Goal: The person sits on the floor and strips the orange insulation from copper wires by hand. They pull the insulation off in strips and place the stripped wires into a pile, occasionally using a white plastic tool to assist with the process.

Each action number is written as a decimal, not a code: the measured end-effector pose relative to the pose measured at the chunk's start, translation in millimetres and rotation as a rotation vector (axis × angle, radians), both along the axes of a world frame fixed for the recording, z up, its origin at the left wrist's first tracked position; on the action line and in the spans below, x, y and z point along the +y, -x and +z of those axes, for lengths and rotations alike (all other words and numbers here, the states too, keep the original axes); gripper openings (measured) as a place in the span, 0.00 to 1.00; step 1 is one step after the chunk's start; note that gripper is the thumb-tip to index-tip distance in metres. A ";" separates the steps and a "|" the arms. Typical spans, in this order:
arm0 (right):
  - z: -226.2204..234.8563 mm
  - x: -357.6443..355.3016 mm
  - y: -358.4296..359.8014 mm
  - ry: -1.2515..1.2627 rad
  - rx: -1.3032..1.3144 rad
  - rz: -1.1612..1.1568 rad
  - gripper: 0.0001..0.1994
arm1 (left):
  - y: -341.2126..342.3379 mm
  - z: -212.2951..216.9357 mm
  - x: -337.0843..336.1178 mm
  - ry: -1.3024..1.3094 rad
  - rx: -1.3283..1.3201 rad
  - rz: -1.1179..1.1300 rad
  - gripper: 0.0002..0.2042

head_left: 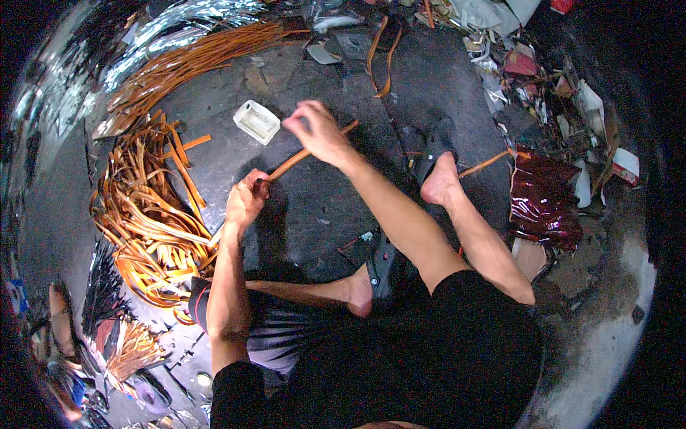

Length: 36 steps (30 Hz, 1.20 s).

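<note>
My left hand (245, 201) is closed around one end of a flat orange-brown strip (289, 163), probably leather. The strip slants up and to the right, passes beneath my right hand (320, 133), and its tip shows past the wrist. That right hand is slightly blurred, its fingers bent but apart, and I make out nothing in them. Just left of its fingertips stands a small white rectangular tub (256, 122) with a pale inside. Beside my left forearm lies a big tangled heap of similar strips (153, 214).
A bundle of thin brown strips (207, 61) lies at the far left. One looped strip (384, 61) rests at the back. Scraps and paper litter (529, 79) pile up on the right, near a glossy dark-red sheet (544, 196). My bare feet and dark sandals (382, 268) flank the dark floor mat.
</note>
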State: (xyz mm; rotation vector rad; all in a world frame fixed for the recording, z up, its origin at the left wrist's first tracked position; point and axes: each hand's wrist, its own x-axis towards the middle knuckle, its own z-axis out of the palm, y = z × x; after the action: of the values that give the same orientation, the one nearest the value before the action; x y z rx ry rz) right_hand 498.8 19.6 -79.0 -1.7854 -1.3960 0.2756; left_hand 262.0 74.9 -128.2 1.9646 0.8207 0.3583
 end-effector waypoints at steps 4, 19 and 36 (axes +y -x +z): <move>-16.9 -85.8 -50.4 0.127 0.604 -0.176 0.22 | -3.3 15.2 -4.1 0.014 0.017 -0.038 0.07; -52.2 -76.4 33.0 0.620 -0.001 0.077 0.28 | 24.2 0.1 18.1 0.377 0.003 -0.038 0.09; 2.6 28.0 14.9 0.171 -0.597 0.161 0.29 | 1.6 -6.2 17.8 0.507 -0.081 -0.078 0.11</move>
State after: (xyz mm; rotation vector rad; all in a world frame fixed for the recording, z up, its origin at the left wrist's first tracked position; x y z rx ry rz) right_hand 483.8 47.6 -76.4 -1.9910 -1.9870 -0.0712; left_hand 260.4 92.6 -134.4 1.4942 0.6987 0.1599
